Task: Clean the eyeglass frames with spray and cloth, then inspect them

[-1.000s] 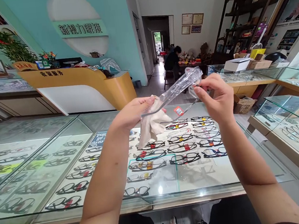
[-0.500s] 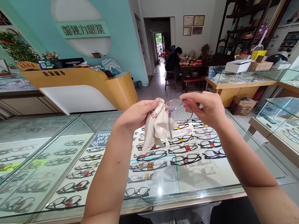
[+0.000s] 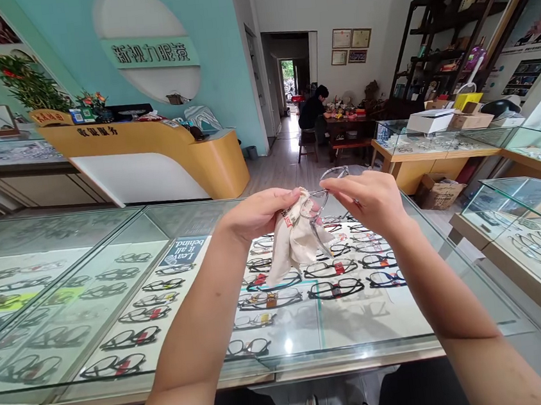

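over the case — glasses sit between both hands, front running near-left to far-right. right hand is closer, fingertips pinching the frame. left hand pinches cloth just left, overlapping the near lens — contact unclear.

Over the long clear-glass showcase, at twelve o'clock, are transparent round-rimmed spectacles, a crumpled cream cloth against their nine-o'clock side. Beyond stand a curved yellow-and-white counter at eleven, a rectangular white box at two.
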Motion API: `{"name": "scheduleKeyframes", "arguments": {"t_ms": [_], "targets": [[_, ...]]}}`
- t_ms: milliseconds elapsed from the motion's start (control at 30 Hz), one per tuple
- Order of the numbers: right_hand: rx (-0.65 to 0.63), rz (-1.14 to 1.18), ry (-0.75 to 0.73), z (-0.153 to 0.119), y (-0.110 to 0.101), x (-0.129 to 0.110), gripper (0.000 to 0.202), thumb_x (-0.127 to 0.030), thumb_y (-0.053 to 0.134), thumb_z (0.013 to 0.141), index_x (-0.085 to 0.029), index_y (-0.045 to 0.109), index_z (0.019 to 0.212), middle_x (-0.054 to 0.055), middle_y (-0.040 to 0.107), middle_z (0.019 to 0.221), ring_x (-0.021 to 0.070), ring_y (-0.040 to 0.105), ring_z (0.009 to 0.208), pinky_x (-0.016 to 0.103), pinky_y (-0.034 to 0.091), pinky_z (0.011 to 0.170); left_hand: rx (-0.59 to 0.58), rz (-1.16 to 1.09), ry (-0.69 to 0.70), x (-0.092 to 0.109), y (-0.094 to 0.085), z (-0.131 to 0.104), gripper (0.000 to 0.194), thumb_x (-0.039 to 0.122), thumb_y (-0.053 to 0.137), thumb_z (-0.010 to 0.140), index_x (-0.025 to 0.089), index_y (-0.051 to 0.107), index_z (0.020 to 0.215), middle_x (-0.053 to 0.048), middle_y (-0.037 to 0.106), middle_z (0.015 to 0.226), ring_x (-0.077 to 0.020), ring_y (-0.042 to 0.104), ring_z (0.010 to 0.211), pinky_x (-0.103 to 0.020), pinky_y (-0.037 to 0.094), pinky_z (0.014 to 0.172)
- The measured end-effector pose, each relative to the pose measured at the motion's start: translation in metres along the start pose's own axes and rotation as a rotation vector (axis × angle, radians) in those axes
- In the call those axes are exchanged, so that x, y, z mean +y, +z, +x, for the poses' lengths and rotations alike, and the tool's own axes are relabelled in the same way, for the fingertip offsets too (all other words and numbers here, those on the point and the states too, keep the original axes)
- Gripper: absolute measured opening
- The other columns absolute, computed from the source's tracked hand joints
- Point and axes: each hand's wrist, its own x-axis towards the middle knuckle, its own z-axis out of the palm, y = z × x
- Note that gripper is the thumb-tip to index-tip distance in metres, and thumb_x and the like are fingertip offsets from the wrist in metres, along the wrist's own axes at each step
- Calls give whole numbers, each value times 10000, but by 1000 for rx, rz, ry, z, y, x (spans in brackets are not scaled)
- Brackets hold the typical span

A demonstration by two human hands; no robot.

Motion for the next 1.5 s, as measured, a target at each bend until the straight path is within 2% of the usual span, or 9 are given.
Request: {"name": "scheduleKeyframes", "arguments": {"t_ms": [167,400,567,733,900,1033,1200,1367,1500], "targets": [[3,-43,-55,-1,0,1,275,-255,552,1141,-290,825,1134,-20,831,796,115,605,630,330,339,629,10,63,-12,0,-4,-2,589,731,851,822,142,856,854,-196,789,780,-285,763,715,-370,601,656],[-54,-72,-75,-1,0,-6,308,-207,540,1120,-323,823,1158,-21,788,761,134,575,640,347,319,629,-126,172,-96,2,-12,-8,590,768,835,804,184,891,871,-197,830,816,-267,743,634,-316,540,522],[-96,-34,-76,-1,-2,-15,320,-160,558,1095,-335,815,1167,-5,822,867,152,578,680,368,305,648,-191,163,-123,5,-3,-7,607,760,809,841,165,896,922,-221,819,827,-310,773,675,-374,573,586],[-141,-83,-95,-2,0,-17,299,-169,561,1105,-324,801,1192,4,845,957,163,570,707,380,304,662,-60,178,-49,3,2,-1,586,742,850,814,165,886,909,-179,795,840,-261,727,709,-344,562,612],[-40,-192,-137,-1,11,-10,261,-191,570,1123,-269,816,1080,4,826,884,154,505,654,371,307,643,7,87,-25,-9,0,10,511,663,848,872,173,879,1016,-112,770,892,-174,657,710,-280,538,636],[-18,-184,-83,-2,20,-1,257,-277,569,1148,-276,825,1121,11,816,867,150,508,658,369,305,652,52,-50,13,-17,6,21,527,633,933,795,134,822,921,-78,703,812,-157,625,692,-269,521,619],[63,-275,-69,-6,29,10,271,-224,569,1144,-280,832,1177,1,825,862,137,542,659,357,313,649,159,-184,45,-18,11,28,552,582,998,740,146,661,780,30,546,665,-73,460,553,-221,473,541],[130,-358,-115,-8,33,15,243,-196,603,1126,-261,834,1160,-7,845,878,129,568,653,347,330,641,199,-200,0,-19,9,29,603,551,1068,632,133,693,852,-7,658,739,-98,592,620,-228,532,583],[164,-348,-129,-7,33,12,239,-176,604,1114,-251,826,1165,-11,847,864,128,589,650,346,336,637,254,-213,-5,-18,13,29,682,531,1107,545,152,655,887,15,665,736,-84,581,581,-231,517,553]]}}
